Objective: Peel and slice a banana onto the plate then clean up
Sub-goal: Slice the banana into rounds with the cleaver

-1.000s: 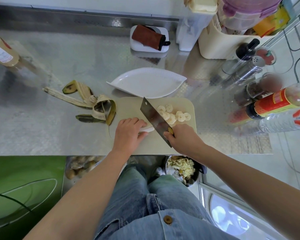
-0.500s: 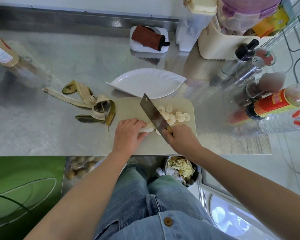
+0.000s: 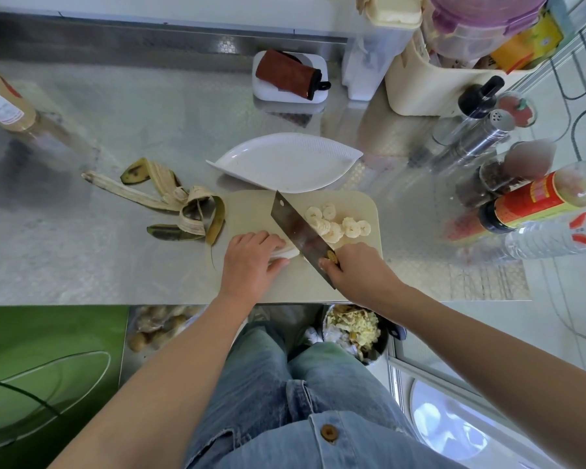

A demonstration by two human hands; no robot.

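A beige cutting board (image 3: 251, 211) lies at the counter's near edge. My left hand (image 3: 251, 262) curls over the peeled banana stub (image 3: 286, 253) and holds it down on the board. My right hand (image 3: 356, 270) grips the handle of a wide cleaver (image 3: 296, 228), whose blade stands on the board right beside the stub's cut end. Several banana slices (image 3: 335, 225) are heaped on the board to the right of the blade. Just behind the board sits a white leaf-shaped plate (image 3: 285, 164) with nothing on it. The banana peel (image 3: 180, 204) sprawls on the steel counter left of the board.
Bottles, shakers and spice jars (image 3: 521, 184) crowd the counter's right side. A cream bin (image 3: 420, 86) and a white dish with a brown pouch (image 3: 290, 76) stand at the back. One bottle (image 3: 0, 103) lies at far left. A waste bin (image 3: 352, 328) sits below the counter edge.
The cleaver has lifted and come down again a little further left along the banana. The stub under my left hand is slightly shorter, and the slice heap has grown.
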